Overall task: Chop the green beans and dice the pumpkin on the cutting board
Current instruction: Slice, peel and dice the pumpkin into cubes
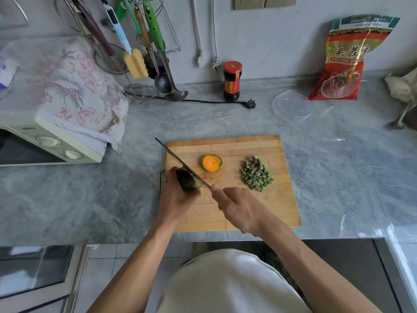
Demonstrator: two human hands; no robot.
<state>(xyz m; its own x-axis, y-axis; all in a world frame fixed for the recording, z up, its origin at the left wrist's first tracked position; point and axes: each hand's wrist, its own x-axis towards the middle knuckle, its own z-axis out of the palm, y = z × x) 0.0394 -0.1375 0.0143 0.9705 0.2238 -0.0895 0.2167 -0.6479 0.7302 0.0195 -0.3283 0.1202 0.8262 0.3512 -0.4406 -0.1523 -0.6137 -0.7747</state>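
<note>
The left hand (174,195) curls its fingers (172,173) around the dark-skinned pumpkin piece (188,180) at the cutting board's (259,143) left edge, while the right hand (237,206) grips the knife (180,164) whose blade rests against it. A cut pumpkin slice (211,163) lies just beyond, chopped green beans (256,173) heaped to the right.

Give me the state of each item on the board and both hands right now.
Green beans: chopped, piled.
Pumpkin slice: cut off, lying flat.
Pumpkin piece: uncut, under the blade.
Knife: on the pumpkin piece.
Left hand: holding pumpkin piece.
Right hand: gripping knife.
Cutting board: flat on counter.
</note>
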